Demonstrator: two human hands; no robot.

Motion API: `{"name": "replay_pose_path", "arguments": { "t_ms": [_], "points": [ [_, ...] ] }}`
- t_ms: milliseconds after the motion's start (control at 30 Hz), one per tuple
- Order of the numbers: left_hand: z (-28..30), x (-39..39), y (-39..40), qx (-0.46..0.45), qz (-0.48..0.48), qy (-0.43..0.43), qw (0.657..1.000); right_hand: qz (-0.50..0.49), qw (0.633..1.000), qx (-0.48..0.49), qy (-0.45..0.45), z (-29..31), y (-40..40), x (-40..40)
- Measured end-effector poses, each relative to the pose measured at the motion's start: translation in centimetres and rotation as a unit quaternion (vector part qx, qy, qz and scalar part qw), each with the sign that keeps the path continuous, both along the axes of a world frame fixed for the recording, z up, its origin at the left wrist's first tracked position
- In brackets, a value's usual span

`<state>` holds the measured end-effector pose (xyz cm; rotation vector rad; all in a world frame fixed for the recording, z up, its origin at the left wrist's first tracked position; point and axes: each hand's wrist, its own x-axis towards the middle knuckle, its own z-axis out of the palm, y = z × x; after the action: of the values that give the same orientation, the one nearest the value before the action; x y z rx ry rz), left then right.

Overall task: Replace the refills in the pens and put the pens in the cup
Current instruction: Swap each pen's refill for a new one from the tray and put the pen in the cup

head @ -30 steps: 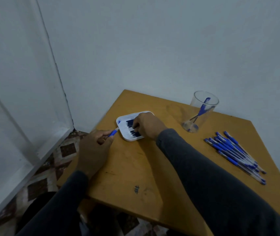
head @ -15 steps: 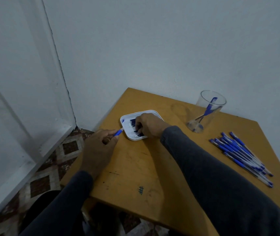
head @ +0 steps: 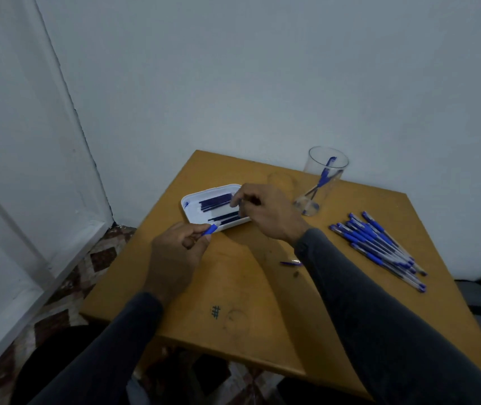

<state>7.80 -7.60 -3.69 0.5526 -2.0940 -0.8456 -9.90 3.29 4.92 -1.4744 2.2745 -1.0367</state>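
Observation:
A white tray point(head: 192, 200) of dark blue refills point(head: 216, 201) sits at the table's far left. My right hand point(head: 265, 213) hovers at the tray's right end, its fingertips pinched on what looks like a thin refill. My left hand point(head: 178, 252) grips a pen barrel point(head: 210, 229) by its blue grip, tip end pointing at the tray's near rim. A clear cup point(head: 321, 182) stands at the back with one blue pen point(head: 325, 173) leaning in it. Several blue pens point(head: 379, 247) lie in a pile on the right.
The wooden table point(head: 233, 287) stands in a corner against white walls. A small blue pen part point(head: 290, 263) lies by my right forearm. A patterned floor point(head: 87, 264) shows at the left, beyond the table edge.
My right hand has risen from inside the tray to its right end, fingers pinched. My left hand has brought the pen closer to the tray's near rim.

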Motion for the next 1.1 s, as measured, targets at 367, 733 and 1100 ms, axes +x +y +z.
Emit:
{"name": "replay_pose_path", "arguments": {
  "t_ms": [367, 733, 1100],
  "points": [
    [1.0, -3.9, 8.4, 0.061, -0.111, -0.031, 0.992, -0.180, 0.938, -0.182, -0.232, -3.0, 11.7, 0.9],
    [0.8, -4.5, 10.9, 0.039, -0.146, -0.065, 0.986, -0.248, 0.901, -0.245, -0.258, -4.7, 14.5, 2.8],
    [0.4, -4.5, 10.7, 0.071, -0.172, -0.049, 0.981, -0.239, 0.871, -0.273, -0.331, -4.0, 14.4, 3.7]
  ]
}}
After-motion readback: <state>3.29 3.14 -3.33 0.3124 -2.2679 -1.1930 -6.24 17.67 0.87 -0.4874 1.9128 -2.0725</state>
